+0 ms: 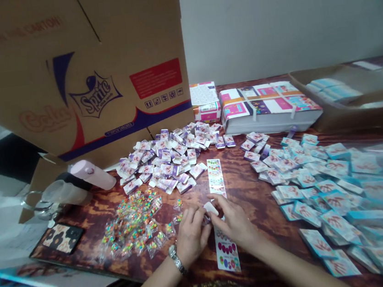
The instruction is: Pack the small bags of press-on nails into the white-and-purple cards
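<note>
Tabletop (pixel 243 172): from the head view, we see glossy reddish-brown wood below a pale wall (pixel 288 22).
Sprite carton (pixel 152 42): tall and brown, behind the table's left side.
Purple boxes (pixel 164 160): heaped in front of the carton.
Candy sachets (pixel 136 221): clear, filled with bright bits, spread left of our hands.
Blue boxes (pixel 331 192): piled at our right.
Left hand (pixel 193 233): watch (pixel 176 259) on the wrist, fingers bunched at the small white box.
Right hand (pixel 235 223): thumb and fingers curled narrowly about the same box.
Small white box (pixel 211 208): between our fingertips, above the sticker strip (pixel 227 254); fingers partly cover it, so we cannot tell whether its flap is folded.
</note>
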Tool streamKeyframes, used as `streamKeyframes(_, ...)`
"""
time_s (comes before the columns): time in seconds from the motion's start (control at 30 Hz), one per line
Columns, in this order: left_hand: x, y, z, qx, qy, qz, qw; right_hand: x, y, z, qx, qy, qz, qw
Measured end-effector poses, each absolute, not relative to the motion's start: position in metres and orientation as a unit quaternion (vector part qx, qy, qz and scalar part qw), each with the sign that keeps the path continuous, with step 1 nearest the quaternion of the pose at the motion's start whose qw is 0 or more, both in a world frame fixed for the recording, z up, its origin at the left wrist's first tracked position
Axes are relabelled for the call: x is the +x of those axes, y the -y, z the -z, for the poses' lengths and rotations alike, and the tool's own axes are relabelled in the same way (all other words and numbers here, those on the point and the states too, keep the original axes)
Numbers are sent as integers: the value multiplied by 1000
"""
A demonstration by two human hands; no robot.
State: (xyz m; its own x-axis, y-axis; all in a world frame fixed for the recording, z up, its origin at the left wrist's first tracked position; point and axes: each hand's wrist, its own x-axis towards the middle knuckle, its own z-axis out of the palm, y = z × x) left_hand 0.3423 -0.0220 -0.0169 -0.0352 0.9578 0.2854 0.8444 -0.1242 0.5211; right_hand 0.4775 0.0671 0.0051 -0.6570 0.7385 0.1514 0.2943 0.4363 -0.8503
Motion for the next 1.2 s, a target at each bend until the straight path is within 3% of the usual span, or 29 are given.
streamKeyframes(0.43,343,22,14,675,-675,-293,53,464,-56,9,-367,631,-606,316)
streamKeyframes(0.7,345,22,27,651,-698,-298,1,463,-54,3,-395,701,-507,310)
streamKeyframes(0.93,346,15,20,625,-711,-322,33,469,-41,7,-333,790,-375,353)
streamKeyframes(1.2,352,11,23,615,-711,-341,26,473,-38,23,-288,816,-320,386)
